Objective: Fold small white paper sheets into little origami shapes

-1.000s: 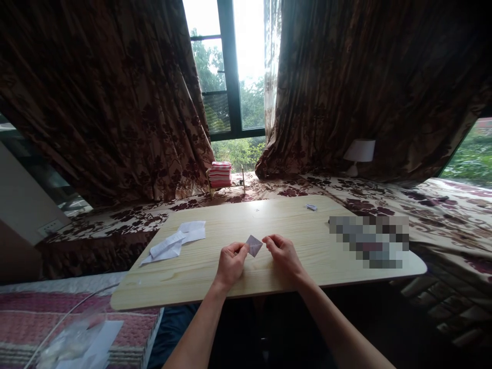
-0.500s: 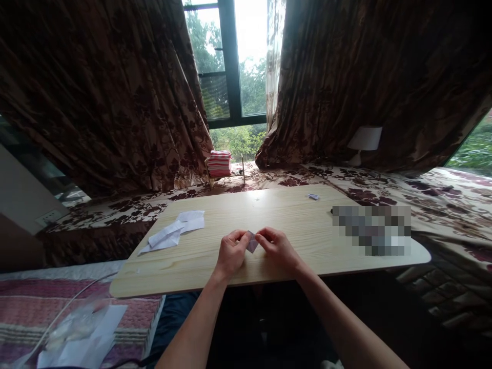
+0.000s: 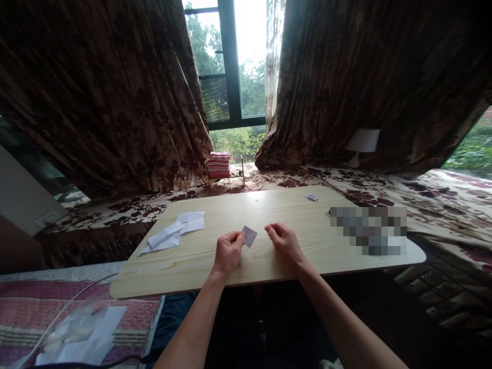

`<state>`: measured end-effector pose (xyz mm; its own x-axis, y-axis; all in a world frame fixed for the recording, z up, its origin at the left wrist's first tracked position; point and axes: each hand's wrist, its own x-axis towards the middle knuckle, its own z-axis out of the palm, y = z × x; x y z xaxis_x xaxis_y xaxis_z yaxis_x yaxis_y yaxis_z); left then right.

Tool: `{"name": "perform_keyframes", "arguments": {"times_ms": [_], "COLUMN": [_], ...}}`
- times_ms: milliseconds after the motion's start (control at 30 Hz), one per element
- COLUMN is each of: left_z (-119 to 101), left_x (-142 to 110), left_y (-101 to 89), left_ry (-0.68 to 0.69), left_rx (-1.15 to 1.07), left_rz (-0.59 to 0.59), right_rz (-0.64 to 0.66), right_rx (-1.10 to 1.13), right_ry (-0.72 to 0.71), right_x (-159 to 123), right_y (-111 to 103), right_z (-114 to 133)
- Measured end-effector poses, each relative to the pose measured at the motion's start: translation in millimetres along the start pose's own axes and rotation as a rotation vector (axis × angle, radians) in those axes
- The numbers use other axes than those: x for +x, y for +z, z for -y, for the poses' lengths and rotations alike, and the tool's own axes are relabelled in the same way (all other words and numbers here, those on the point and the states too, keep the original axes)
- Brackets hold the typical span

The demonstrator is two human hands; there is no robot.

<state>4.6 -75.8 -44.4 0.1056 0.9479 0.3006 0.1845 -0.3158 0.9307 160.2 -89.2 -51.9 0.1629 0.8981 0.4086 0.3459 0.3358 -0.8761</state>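
Observation:
A small folded paper square (image 3: 250,237) with crease lines is pinched at its left corner between the thumb and fingers of my left hand (image 3: 229,249). It is held above the near middle of the wooden table (image 3: 230,205). My right hand (image 3: 286,242) is a little to the right of the paper, apart from it, with its thumb and fingertips brought together; nothing shows between them.
Several white paper sheets (image 3: 177,229) lie on the table's left side. A small folded paper piece (image 3: 312,197) is at the far right, and a blurred-out item (image 3: 369,230) at the right edge. Striped folded towels (image 3: 219,164) and a lamp (image 3: 363,141) stand behind.
My right hand has let go of the paper square and moved right, away from it. My left hand keeps hold of the paper, which now shows more of its face.

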Motion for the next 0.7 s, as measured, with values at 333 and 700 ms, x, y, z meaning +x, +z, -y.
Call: {"name": "perform_keyframes", "arguments": {"times_ms": [333,700], "left_z": [-1.7,-2.4], "left_x": [0.0,-0.6], "left_y": [-0.2,-1.2], "left_ry": [0.014,0.019], "left_rx": [0.008,0.027], "left_rz": [0.125,0.087], "right_rz": [0.144,0.084], "right_rx": [-0.01,-0.031], "right_ry": [-0.033,-0.035], "right_x": [-2.4,-2.2], "right_y": [3.1,0.1], "right_z": [1.7,-0.5]}}
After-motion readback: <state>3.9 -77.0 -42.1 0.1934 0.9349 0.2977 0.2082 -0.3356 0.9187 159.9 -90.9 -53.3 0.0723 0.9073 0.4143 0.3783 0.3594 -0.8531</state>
